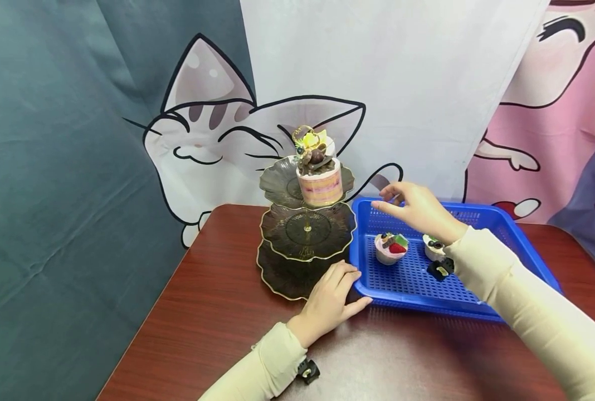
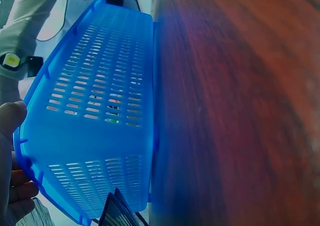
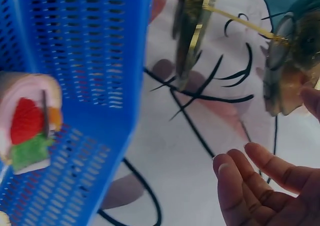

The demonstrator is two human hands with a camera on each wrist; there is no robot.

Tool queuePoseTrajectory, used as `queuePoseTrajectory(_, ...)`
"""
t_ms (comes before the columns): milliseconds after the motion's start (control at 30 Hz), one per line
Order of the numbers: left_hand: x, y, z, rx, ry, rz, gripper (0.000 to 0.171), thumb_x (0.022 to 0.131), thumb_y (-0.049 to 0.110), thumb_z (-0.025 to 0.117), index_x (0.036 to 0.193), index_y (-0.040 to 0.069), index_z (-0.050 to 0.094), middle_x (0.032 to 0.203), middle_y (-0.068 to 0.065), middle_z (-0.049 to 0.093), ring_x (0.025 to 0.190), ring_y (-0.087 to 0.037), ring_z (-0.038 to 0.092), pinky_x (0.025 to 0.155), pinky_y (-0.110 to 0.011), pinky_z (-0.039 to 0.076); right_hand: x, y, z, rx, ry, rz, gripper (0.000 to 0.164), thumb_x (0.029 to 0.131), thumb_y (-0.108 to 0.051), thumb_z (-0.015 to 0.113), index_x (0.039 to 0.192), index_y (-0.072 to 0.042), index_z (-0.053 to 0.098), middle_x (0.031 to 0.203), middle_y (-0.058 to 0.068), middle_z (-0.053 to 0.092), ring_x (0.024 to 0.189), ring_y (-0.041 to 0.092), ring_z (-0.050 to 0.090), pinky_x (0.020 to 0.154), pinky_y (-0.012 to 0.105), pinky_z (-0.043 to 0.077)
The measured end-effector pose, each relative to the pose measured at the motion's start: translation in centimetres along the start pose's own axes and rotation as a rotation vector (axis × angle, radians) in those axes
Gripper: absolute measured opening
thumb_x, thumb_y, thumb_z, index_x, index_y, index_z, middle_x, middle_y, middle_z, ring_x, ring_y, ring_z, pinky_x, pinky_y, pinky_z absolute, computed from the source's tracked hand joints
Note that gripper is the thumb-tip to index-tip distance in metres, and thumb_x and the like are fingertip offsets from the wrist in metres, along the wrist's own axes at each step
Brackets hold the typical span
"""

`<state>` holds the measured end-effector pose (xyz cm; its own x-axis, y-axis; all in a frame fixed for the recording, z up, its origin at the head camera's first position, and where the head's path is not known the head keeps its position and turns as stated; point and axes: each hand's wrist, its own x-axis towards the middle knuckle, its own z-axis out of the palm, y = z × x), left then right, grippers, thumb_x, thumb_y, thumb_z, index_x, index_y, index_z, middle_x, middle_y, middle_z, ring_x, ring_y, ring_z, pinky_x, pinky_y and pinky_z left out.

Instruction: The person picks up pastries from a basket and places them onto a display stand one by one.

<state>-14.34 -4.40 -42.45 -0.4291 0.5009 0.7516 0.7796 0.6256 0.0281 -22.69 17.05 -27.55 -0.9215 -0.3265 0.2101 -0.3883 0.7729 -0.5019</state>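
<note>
My right hand (image 1: 418, 206) is over the far left part of a blue plastic basket (image 1: 478, 307), fingers loosely bent with nothing in them. In the right wrist view its fingertips (image 3: 252, 148) stand apart from the basket wall. My left hand (image 1: 327, 301) rests on the basket's near left corner, thumb by the front rim. In the basket sit a cupcake with a strawberry (image 1: 391, 250) and a white cupcake (image 1: 432, 247), partly hidden by the right wrist. A layered pink and yellow cake with chocolate (image 1: 321, 186) stands on the top plate of a tiered stand (image 1: 305, 231).
The stand has three dark, gold-rimmed scalloped plates and stands close to the basket's left side. Behind the chocolate piece another light-coloured cake top (image 1: 330, 146) shows. A reddish wooden table (image 1: 217, 278) carries everything, and a cat-print curtain (image 1: 398, 83) hangs behind it.
</note>
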Motion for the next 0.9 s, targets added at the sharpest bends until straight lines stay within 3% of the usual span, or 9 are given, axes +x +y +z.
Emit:
queuePoseTrajectory(300,-0.1,0.0,0.1,-0.006,-0.005,-0.004,0.046,0.079,0.042,0.076,0.105,0.005,0.066,0.108,-0.005,0.061,0.109,-0.018,0.058,0.102,-0.027,0.046,-0.5,2.3,0.9,-0.02,-0.011,0.003,0.048,0.092,-0.048,0.058,0.113,-0.005,0.063,0.107,0.014,0.066,0.094,0.026,0.061,0.08,0.044,0.051)
queuePoseTrajectory(633,-0.2,0.0,0.2,-0.004,-0.003,-0.003,0.046,0.078,0.041,0.076,0.104,0.005,0.065,0.109,-0.006,0.061,0.11,-0.019,0.057,0.104,-0.027,0.045,-0.5,3.9,2.1,-0.001,-0.07,-0.079,0.043,0.092,-0.041,0.061,0.114,-0.005,0.062,0.11,0.014,0.066,0.095,0.025,0.063,0.085,0.048,0.052)
queuePoseTrajectory(900,-0.2,0.0,0.2,0.001,-0.004,0.004,0.047,0.078,0.042,0.077,0.105,0.005,0.066,0.109,-0.005,0.061,0.11,-0.019,0.057,0.104,-0.027,0.045,-0.9,5.6,3.1,-0.005,-0.103,-0.091,0.038,0.09,-0.036,0.065,0.114,-0.006,0.063,0.108,0.012,0.068,0.09,0.02,0.062,0.078,0.038,0.051)
